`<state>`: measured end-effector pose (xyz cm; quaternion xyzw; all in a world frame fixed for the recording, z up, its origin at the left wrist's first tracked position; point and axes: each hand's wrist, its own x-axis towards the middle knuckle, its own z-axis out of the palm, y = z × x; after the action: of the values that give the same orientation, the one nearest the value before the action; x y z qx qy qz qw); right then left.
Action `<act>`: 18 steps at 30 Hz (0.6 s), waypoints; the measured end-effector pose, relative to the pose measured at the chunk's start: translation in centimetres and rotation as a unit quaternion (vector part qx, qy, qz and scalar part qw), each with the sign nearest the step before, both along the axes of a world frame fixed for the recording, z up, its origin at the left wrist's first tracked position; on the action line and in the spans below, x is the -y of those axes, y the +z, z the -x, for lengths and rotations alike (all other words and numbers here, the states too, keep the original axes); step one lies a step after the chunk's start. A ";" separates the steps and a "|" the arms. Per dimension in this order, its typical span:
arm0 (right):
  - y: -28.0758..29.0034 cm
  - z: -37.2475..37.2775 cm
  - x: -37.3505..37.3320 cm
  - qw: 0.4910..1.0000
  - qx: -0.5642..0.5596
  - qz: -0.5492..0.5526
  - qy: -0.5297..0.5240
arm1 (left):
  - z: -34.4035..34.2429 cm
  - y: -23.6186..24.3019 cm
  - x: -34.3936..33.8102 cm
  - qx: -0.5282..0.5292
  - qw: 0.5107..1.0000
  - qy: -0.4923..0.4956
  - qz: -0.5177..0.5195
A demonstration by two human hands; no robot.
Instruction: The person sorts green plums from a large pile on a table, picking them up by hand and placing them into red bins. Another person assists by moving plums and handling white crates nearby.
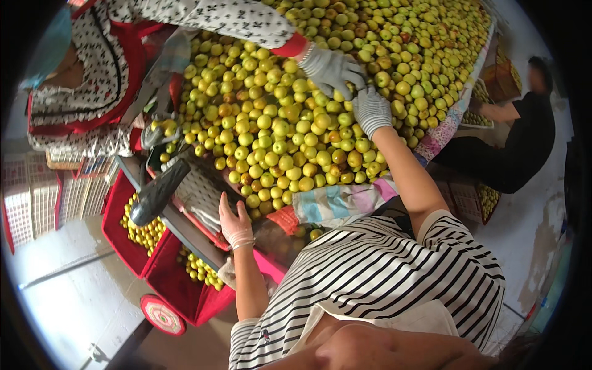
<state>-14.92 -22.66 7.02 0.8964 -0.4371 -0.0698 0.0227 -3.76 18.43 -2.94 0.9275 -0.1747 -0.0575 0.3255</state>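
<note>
A heap of yellow-green round fruit (277,123) covers the sloping sorting surface. My right hand (372,111), in a striped grey glove, reaches into the heap, fingers curled down among the fruit; what they hold is hidden. My left hand (234,222) has its fingers apart beside a pale patterned pad (203,188) at the heap's lower-left edge, holding nothing visible. A padded cloth strip (339,203) with pastel stripes lines the near edge. A co-worker's grey-gloved hand (333,74) rests on the fruit just above my right hand.
A co-worker in a patterned sleeve (234,21) stands at the upper left. Another person in black (512,148) is at the right, beside crates (499,77) of fruit. Red bins (160,259) of fruit sit lower left, near a dark handle (157,194) and stacked crates (28,203).
</note>
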 end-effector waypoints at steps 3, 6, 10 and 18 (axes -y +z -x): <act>-0.8 0.2 -0.6 0.999 0.012 0.034 0.011 | 0.1 0.5 0.1 0.008 1.000 0.007 -0.005; -0.4 0.2 -0.8 0.999 0.032 0.006 0.024 | 0.2 0.8 0.3 0.002 1.000 0.019 -0.019; -2.0 0.5 -1.0 0.995 0.077 0.011 0.068 | 0.3 0.4 0.0 -0.011 1.000 0.016 -0.020; -2.2 0.1 -2.6 0.900 0.378 -0.136 0.168 | -1.0 -2.9 -0.4 -0.152 0.958 0.052 0.239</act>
<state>-15.03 -20.11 4.78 0.9097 -0.2424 0.2207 -0.2550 -2.78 18.87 -5.82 0.8108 -0.0830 -0.1376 0.5628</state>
